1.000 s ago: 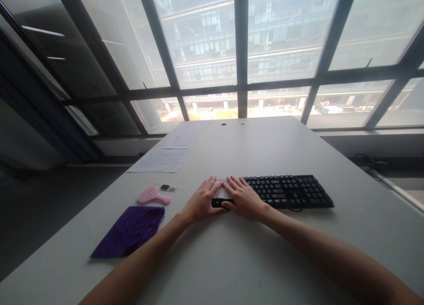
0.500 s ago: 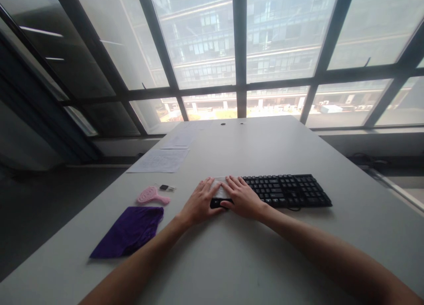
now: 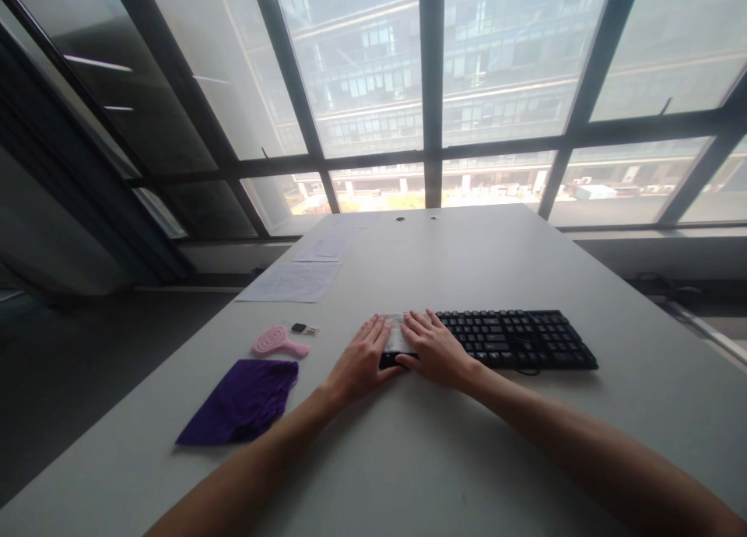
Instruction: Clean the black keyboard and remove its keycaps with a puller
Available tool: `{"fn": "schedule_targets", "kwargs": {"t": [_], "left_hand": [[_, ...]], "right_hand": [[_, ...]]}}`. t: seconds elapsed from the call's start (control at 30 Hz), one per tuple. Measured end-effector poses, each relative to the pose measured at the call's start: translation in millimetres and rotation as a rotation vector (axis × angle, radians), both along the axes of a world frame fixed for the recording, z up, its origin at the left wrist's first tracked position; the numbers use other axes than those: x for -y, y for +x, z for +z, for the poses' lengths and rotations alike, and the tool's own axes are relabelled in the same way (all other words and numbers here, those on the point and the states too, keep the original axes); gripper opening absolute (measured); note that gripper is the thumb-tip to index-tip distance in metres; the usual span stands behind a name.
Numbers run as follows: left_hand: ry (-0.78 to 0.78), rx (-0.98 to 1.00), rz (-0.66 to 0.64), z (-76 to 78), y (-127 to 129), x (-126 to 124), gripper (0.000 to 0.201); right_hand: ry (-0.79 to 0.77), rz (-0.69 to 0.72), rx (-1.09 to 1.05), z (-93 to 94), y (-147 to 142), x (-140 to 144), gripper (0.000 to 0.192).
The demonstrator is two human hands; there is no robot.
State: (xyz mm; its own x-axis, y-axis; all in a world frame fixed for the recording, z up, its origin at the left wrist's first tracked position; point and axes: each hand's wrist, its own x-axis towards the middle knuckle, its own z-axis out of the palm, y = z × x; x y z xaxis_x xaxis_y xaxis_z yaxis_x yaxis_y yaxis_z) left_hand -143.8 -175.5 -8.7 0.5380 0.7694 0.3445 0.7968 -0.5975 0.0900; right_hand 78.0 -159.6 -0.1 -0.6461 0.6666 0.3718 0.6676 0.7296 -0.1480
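Observation:
A black keyboard (image 3: 496,338) lies across the white table, its left end under my hands. On that end rests a thin white sheet, like a tissue or wipe (image 3: 397,336), partly covered by my fingers. My left hand (image 3: 362,356) lies flat at the keyboard's left edge, fingers stretched out and touching the white sheet. Just right of it, my right hand (image 3: 433,350) is spread over the sheet and the keys, thumb pointing toward my left hand. Neither hand grips anything that I can see.
Left of my hands are a purple cloth pouch (image 3: 239,403), a pink hairbrush (image 3: 277,341) and a small black object with a light strap or prongs (image 3: 303,328). Printed papers (image 3: 292,282) lie farther back on the white table (image 3: 443,264). Large windows stand beyond.
The whole view has shifted, so things appear slightly farther right. My hands have drawn slightly apart over the white sheet, showing more of it between them.

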Motion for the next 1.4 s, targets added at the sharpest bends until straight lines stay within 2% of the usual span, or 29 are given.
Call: {"fn": "schedule_targets", "kwargs": {"t": [0.17, 0.33, 0.47, 0.63, 0.8, 0.9, 1.03, 1.17, 1.4], "left_hand": [[-0.041, -0.025, -0.111, 0.5, 1, -1, 0.079], [-0.028, -0.046, -0.109, 2.2, 0, 0, 0.076], [-0.002, -0.052, -0.150, 6.6, -2, 2, 0.067], [0.004, -0.043, -0.178, 16.1, 0, 6, 0.052], [-0.038, 0.007, -0.169, 23.1, 2, 13, 0.065], [-0.038, -0.002, -0.153, 16.9, 2, 9, 0.061], [-0.027, -0.010, -0.122, 0.2, 1, -1, 0.057], [-0.011, -0.041, -0.122, -9.2, 0, -7, 0.057], [0.021, -0.067, -0.162, -10.4, 0, -7, 0.071]], "right_hand": [[0.015, 0.031, -0.031, -0.2, -2, 4, 0.071], [-0.009, 0.080, -0.031, -1.1, -3, 6, 0.068], [0.006, 0.128, -0.056, 1.1, -4, 9, 0.060], [0.031, 0.172, -0.063, 5.0, -5, 12, 0.040], [0.027, 0.115, -0.106, 9.2, -4, 15, 0.041], [0.036, 0.007, -0.092, 7.0, -4, 15, 0.042], [0.045, -0.117, -0.041, -0.4, -6, 12, 0.042], [0.055, -0.096, -0.021, -5.0, -6, 10, 0.045], [0.044, -0.048, -0.038, -8.0, -5, 9, 0.051]]}}
